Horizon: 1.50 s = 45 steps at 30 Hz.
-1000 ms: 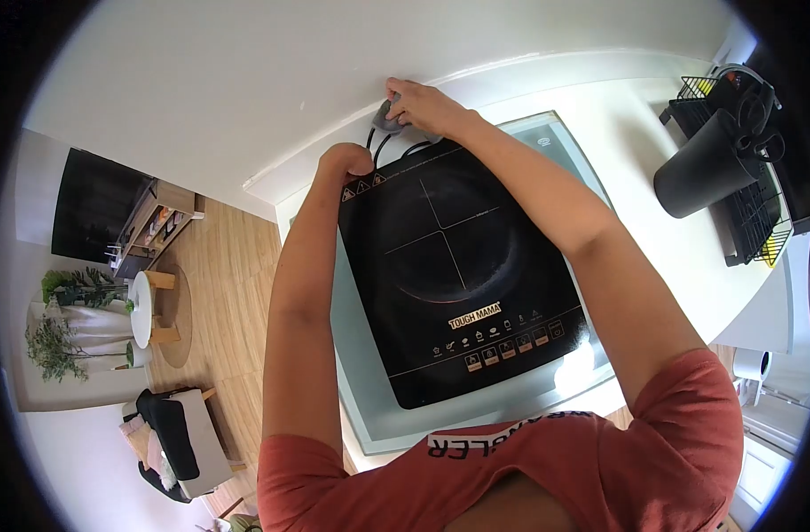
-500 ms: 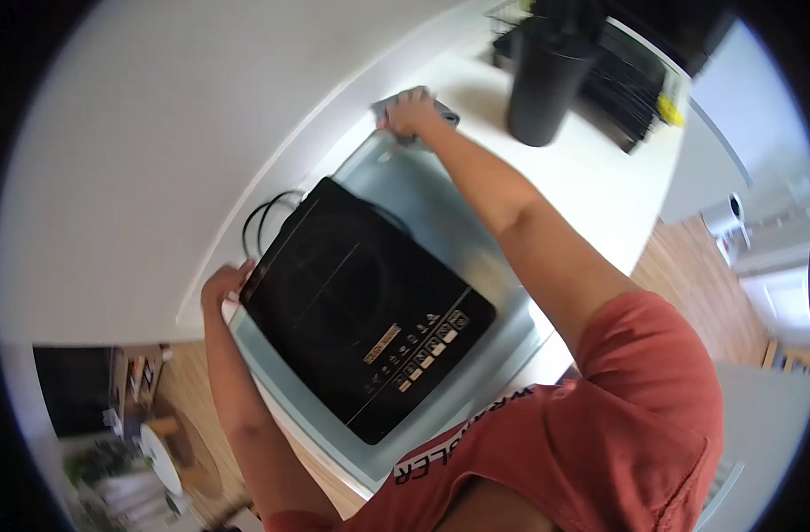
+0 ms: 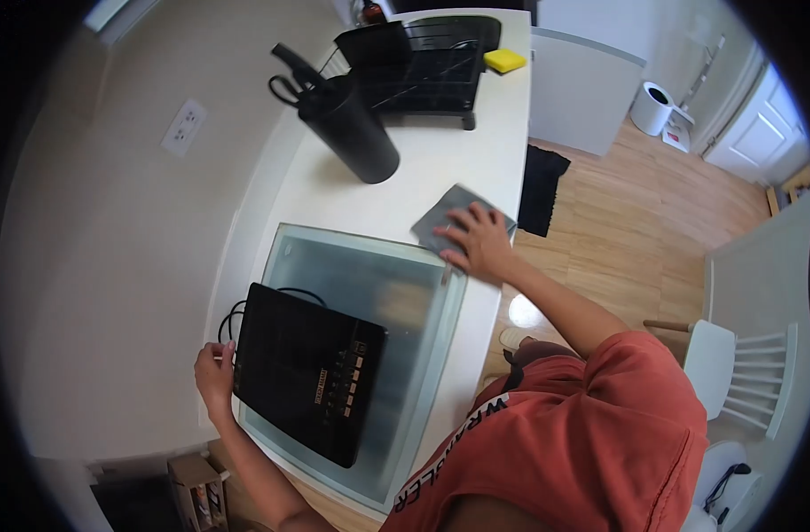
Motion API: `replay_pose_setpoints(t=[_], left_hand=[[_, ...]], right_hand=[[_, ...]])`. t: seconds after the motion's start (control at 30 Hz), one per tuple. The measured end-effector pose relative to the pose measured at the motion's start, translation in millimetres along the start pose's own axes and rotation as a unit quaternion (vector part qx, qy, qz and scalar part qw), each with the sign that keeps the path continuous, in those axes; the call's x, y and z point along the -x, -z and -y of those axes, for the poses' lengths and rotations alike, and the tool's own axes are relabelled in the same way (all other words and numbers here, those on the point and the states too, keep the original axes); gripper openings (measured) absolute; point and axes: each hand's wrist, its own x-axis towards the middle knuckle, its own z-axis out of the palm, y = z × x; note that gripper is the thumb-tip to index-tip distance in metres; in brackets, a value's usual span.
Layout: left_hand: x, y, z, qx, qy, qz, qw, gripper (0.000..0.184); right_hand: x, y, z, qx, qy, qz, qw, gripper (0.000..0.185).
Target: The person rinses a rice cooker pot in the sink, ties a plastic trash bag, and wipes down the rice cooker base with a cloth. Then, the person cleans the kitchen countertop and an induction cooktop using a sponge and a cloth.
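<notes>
A black induction cooktop (image 3: 303, 368) lies on a frosted glass board (image 3: 405, 306) on the white counter. My left hand (image 3: 215, 377) is at the cooktop's far left edge, beside a looped black cord (image 3: 228, 324), its fingers bent together; what they hold, if anything, is too small to tell. My right hand (image 3: 478, 241) lies with fingers spread on a folded grey cloth (image 3: 439, 217), pressing it to the counter just beyond the board's right corner.
Farther along the counter (image 3: 440, 160) stand a black utensil holder (image 3: 356, 133), a black rack (image 3: 432, 80) and a yellow sponge (image 3: 504, 60). A wall outlet (image 3: 184, 127) is at the left. A white chair (image 3: 711, 363) stands on the floor at the right.
The view has turned toward the right. My right hand has moved with the grey cloth from behind the cooktop to the counter's near edge. My left hand has stayed near the cooktop's edge.
</notes>
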Motion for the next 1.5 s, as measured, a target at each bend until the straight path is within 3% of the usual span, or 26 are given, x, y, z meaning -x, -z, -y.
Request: replay_pose_setpoints(t=[0.2,0.27,0.33,0.4,0.47,0.53,0.6,0.73,0.8,0.83,0.9,0.97,1.07,1.1,1.13,1.2,1.27,1.33,1.37,1.5], left_hand=[[27.8,7.2,-141.1,0.096,-0.084,-0.058,0.990,0.026],[39.4,7.0,-182.8,0.126,-0.077,-0.032,0.989,0.025],[45.9,1.5,-221.0,0.133,-0.079,-0.012,0.988,0.025],[47.4,-8.3,-260.8,0.167,-0.088,0.001,0.982,0.024],[42.8,-20.8,-307.2,0.152,-0.093,-0.004,0.984,0.023],[35.1,-36.9,-359.0,0.135,-0.090,-0.010,0.987,0.021],[18.0,-59.9,-413.4,0.201,-0.123,0.022,0.972,0.018],[-36.1,-109.1,-530.8,0.292,-0.182,0.040,0.938,0.016],[-70.5,-135.5,-581.0,0.271,-0.246,0.000,0.931,0.016],[-92.1,-154.7,-600.0,0.252,-0.271,-0.015,0.929,0.019],[-134.8,-185.6,-638.7,0.199,-0.320,-0.029,0.926,0.026],[-183.3,-217.9,-674.6,0.119,-0.346,-0.001,0.931,0.040],[-254.6,-265.3,-709.3,0.012,-0.354,0.026,0.935,0.062],[-268.0,-275.0,-719.3,-0.050,-0.358,0.026,0.932,0.075],[-278.5,-285.2,-725.8,-0.046,-0.359,0.026,0.932,0.075],[-307.7,-302.2,-735.8,-0.071,-0.280,0.170,0.942,0.090],[-338.5,-321.1,-741.9,-0.031,-0.266,0.186,0.945,0.083],[-348.4,-318.9,-747.8,0.085,-0.150,0.181,0.968,0.072],[-349.5,-316.1,-751.1,0.115,-0.134,0.134,0.975,0.066],[-368.9,-273.6,-769.7,0.212,-0.149,0.091,0.961,0.064]], right_hand=[[-45.6,-13.8,-109.8,-0.029,-0.222,-0.150,0.963,0.049],[-75.2,-32.4,-151.5,-0.066,-0.243,-0.124,0.960,0.056],[-98.0,-27.3,-175.9,-0.204,-0.317,-0.201,0.904,0.060],[-110.5,-24.1,-199.0,-0.227,-0.326,-0.177,0.901,0.068],[-128.8,-40.7,-232.7,-0.330,-0.342,-0.220,0.852,0.070],[-136.7,-36.5,-253.6,-0.358,-0.335,-0.232,0.840,0.072],[-140.3,-27.2,-273.4,-0.339,-0.311,-0.266,0.847,0.067],[-130.6,11.7,-301.3,-0.447,-0.320,-0.168,0.818,0.046],[-126.6,3.5,-319.7,-0.316,-0.143,-0.211,0.914,0.034],[-114.4,28.1,-302.1,-0.144,-0.144,-0.249,0.947,0.026],[-101.0,19.5,-288.7,-0.151,-0.029,-0.282,0.947,0.026],[-92.8,-17.8,-281.8,-0.209,0.174,-0.077,0.959,0.033],[-92.8,25.2,-293.0,-0.198,0.239,-0.025,0.950,0.040],[-99.5,26.2,-301.8,-0.196,0.238,-0.023,0.951,0.040],[-106.4,27.1,-310.7,-0.224,0.235,-0.015,0.946,0.040],[-123.6,30.2,-332.6,-0.247,0.231,-0.011,0.941,0.040],[-142.7,36.6,-358.9,-0.255,0.220,0.009,0.941,0.038],[-167.8,33.5,-391.8,-0.227,0.213,-0.008,0.950,0.036],[-173.0,28.9,-405.7,-0.206,0.205,-0.014,0.957,0.035],[-243.1,10.5,-492.2,-0.167,0.172,-0.052,0.969,0.033]])
